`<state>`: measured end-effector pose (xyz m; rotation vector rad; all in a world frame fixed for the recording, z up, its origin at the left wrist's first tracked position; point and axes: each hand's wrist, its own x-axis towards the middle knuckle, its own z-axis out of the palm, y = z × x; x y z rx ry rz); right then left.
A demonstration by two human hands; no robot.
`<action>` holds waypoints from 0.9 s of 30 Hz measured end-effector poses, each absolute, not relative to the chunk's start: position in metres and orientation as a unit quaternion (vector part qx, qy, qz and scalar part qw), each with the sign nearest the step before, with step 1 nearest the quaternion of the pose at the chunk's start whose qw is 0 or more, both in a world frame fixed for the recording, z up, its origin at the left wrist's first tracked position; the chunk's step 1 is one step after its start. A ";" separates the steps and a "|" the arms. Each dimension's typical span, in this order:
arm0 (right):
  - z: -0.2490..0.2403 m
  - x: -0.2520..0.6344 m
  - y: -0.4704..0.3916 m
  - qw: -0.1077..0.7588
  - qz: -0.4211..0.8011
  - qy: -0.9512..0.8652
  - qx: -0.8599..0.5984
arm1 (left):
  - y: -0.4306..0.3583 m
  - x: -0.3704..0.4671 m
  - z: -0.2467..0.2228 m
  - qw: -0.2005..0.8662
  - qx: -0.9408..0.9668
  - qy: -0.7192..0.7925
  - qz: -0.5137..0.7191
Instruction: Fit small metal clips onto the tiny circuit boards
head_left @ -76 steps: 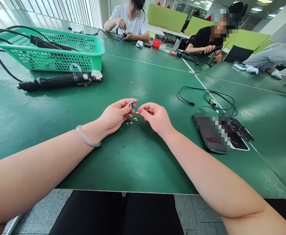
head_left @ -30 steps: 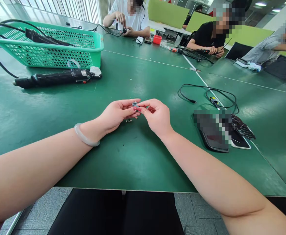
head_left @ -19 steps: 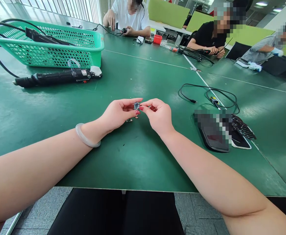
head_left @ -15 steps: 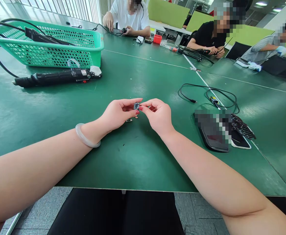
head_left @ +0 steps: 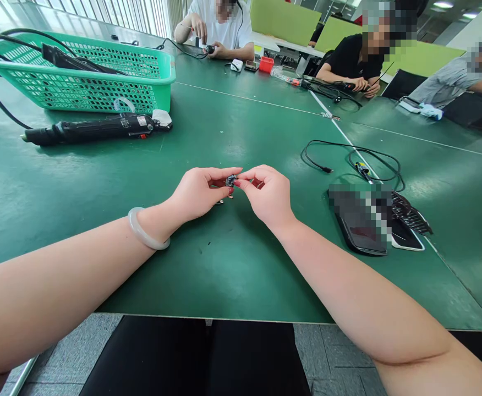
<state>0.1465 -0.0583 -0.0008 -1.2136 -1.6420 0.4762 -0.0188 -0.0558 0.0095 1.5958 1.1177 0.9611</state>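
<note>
Near the middle of the green table, my left hand pinches a small dark part between thumb and fingers. From the right, my right hand reaches it, thumb and index finger pressed together at the part's edge. Whatever finer detail the part has is too small to tell. Just below the left fingertips, a small metallic piece lies on the table, partly covered by the hand. A pale bangle is around my left wrist.
A green basket with cables stands at the back left, a black electric screwdriver in front of it. To the right lie a coiled cable, a black phone and a white-edged phone. Several people sit across the table.
The small part has tilted between my fingers, so its face shows less. My hands have hardly moved. Across the table, a person in white has raised a hand slightly.
</note>
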 end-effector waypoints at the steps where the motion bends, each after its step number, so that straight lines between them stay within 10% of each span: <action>1: -0.001 0.147 -0.058 0.500 0.194 -0.680 -0.500 | -0.056 -0.019 0.009 0.467 0.650 0.454 0.391; 17: -0.005 0.151 -0.051 0.455 0.346 -0.648 -0.503 | -0.056 -0.017 0.021 0.546 0.587 0.436 0.409; 27: -0.015 0.150 -0.046 0.276 0.161 -0.801 -0.506 | -0.051 -0.017 0.015 0.578 0.459 0.468 0.487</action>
